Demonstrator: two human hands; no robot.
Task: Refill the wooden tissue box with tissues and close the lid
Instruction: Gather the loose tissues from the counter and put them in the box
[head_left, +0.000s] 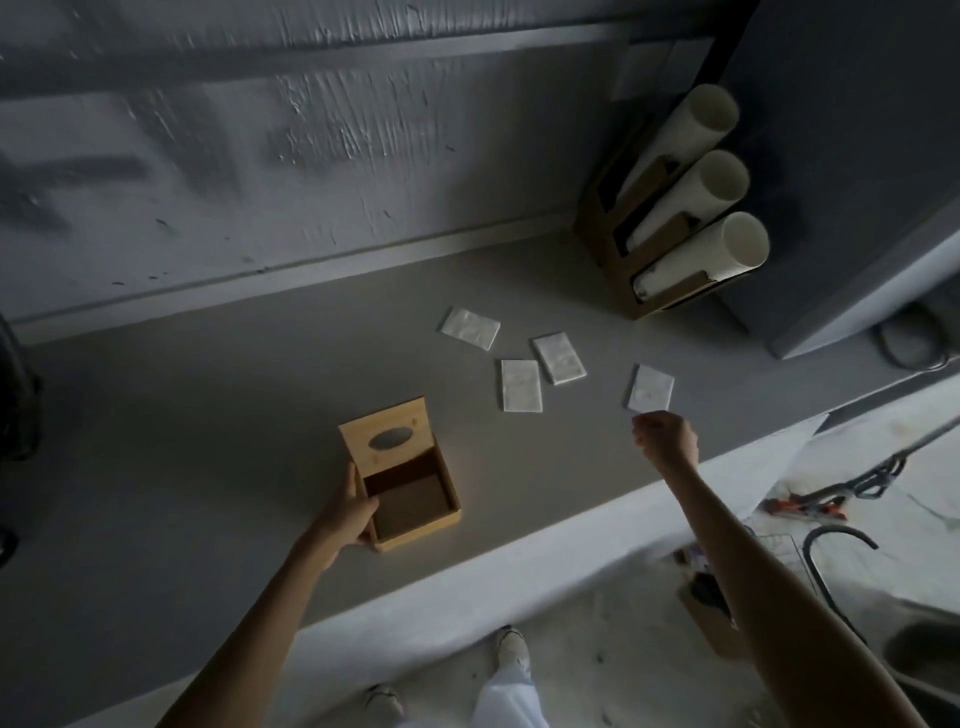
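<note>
The wooden tissue box (447, 506) stands on the grey counter (208, 441), empty inside. Its lid (387, 434), with an oval slot, is swung up at the far side. My left hand (350, 512) grips the box's left wall and near corner. Several folded white tissues lie apart on the counter beyond the box: one far (470, 328), two in the middle (521, 385) (559, 358), one at the right (651, 388). My right hand (667, 439) is curled, its fingertips pinching the near corner of the rightmost tissue.
A wooden holder with three stacks of white paper cups (691, 208) leans at the back right beside a grey appliance (857, 171). A wall (260, 156) backs the counter. The counter's front edge (493, 587) runs diagonally; cables and clutter (831, 499) lie on the floor at right.
</note>
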